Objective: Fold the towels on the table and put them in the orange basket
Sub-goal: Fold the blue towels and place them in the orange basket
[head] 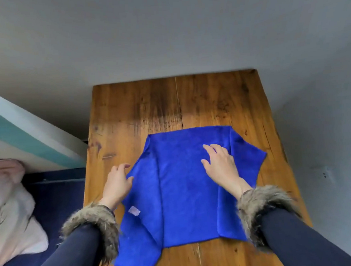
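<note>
Grey plaster wall fills the upper field, matte and unmarked. Below it I log one wooden table (127, 115): warm orange-brown planks, glossy varnish, dark grain streaks, and a seam running lengthwise down its middle.

Item one: blue towel (184, 184), microfibre by its short dense nap, saturated royal blue. It lies flat at the table's centre and near edge. Both side flaps are turned inward over the middle, giving a rough trapezoid narrower at 12 o'clock. A small pale label (134, 210) sits on the flap at 9 o'clock. One corner at 7 o'clock lies askew by the table's near edge.

Item two: right hand (220, 165), palm down on the towel toward 2 o'clock, fingers straight and slightly spread, pressing the cloth.

Item three: left hand (117, 183), at the towel's 9 o'clock edge, fingers loosely curved and apart; I cannot tell whether they touch the cloth.

Both wrists carry shaggy grey-brown fur cuffs (94, 225) on dark smooth sleeves.

At 9 o'clock off the table: rumpled white and pink bedding (9, 206) on dark navy fabric.
</note>
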### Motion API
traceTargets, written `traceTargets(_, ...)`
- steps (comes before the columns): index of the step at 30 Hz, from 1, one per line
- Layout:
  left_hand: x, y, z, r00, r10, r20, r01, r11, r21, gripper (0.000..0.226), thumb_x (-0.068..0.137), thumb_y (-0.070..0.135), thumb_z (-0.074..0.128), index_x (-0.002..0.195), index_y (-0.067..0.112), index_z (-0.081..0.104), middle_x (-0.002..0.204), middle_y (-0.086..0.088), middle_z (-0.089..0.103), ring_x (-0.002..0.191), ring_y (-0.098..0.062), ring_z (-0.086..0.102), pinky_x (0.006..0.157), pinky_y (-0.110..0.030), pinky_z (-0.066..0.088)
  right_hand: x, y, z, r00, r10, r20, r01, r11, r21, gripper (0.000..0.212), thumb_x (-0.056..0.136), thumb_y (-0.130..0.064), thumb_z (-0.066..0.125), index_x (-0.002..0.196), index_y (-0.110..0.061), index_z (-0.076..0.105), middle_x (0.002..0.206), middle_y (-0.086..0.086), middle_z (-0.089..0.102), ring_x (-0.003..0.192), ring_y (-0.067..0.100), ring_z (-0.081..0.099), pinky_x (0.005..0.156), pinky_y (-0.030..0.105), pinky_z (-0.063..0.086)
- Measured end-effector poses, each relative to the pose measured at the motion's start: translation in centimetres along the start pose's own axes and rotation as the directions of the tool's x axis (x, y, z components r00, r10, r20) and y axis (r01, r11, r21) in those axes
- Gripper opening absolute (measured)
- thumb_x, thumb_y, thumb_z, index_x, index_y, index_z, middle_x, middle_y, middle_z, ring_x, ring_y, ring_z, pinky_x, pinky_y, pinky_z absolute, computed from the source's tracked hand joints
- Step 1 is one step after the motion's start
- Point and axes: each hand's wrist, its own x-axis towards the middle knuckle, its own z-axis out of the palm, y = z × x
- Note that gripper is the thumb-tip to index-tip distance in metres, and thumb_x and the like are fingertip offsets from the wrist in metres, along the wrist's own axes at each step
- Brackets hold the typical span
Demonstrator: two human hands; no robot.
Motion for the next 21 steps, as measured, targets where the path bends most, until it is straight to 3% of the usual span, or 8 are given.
traceTargets(4,-0.3,-3.6,1.4,0.988,-0.15,0.022,0.15,0.989,0.006,0.049,0.081,0.022,0.068,0.122,0.005,0.047,0.121,-0.02,0.045,0.113,-0.038,0.046,0.098,-0.041,0.036,-1.2,-3.2,4.6,0.974,-0.009,0.228,0.025,0.997,-0.067,0.066,0.095,-0.037,0.047,0.149,-0.025,0.011,0.158,0.004,0.002,0.146,0.025,-0.002,0.115,0.05,0.014)
traceTargets(7,-0.1,-4.6,1.8,0.991,-0.135,-0.013,0.136,0.989,0.052,0.038,0.082,0.026,0.067,0.111,0.007,0.052,0.115,-0.017,0.047,0.111,-0.037,0.043,0.093,-0.04,0.037,-1.3,-5.1,6.7,0.951,0.025,0.308,0.01,0.994,-0.112,0.077,0.091,-0.042,0.052,0.149,-0.03,0.002,0.157,0.002,-0.015,0.144,0.029,-0.016,0.111,0.06,0.012)
traceTargets(13,0.6,-5.4,1.1,0.999,-0.036,-0.013,0.038,0.985,0.17,0.008,0.085,0.026,0.06,0.083,0.018,0.056,0.102,-0.009,0.055,0.105,-0.03,0.046,0.084,-0.038,0.038,-1.1,-6.7,8.7,0.926,0.14,0.352,-0.08,0.98,-0.181,0.095,0.084,-0.044,0.062,0.147,-0.036,-0.009,0.152,0.002,-0.032,0.141,0.032,-0.023,0.104,0.067,0.018)
traceTargets(17,2.3,-7.0,-1.6,1.0,0.011,0.011,-0.012,0.999,0.043,0.009,0.082,0.016,0.057,0.076,0.019,0.05,0.086,-0.011,0.066,0.091,-0.034,0.058,0.075,-0.038,0.044,-1.1,-7.0,9.0,0.919,0.176,0.353,-0.103,0.971,-0.215,0.1,0.082,-0.043,0.064,0.146,-0.036,-0.012,0.151,0.002,-0.033,0.141,0.033,-0.024,0.103,0.068,0.017)
traceTargets(21,4.8,-8.8,-5.8,0.999,-0.002,-0.049,0.002,1.0,0.003,0.01,0.079,0.01,0.057,0.077,0.016,0.049,0.083,-0.015,0.065,0.085,-0.036,0.06,0.071,-0.039,0.045,-0.7,-7.5,8.8,0.908,0.206,0.366,-0.135,0.968,-0.21,0.105,0.081,-0.042,0.067,0.145,-0.037,-0.015,0.149,0.001,-0.037,0.14,0.032,-0.026,0.104,0.069,0.017)
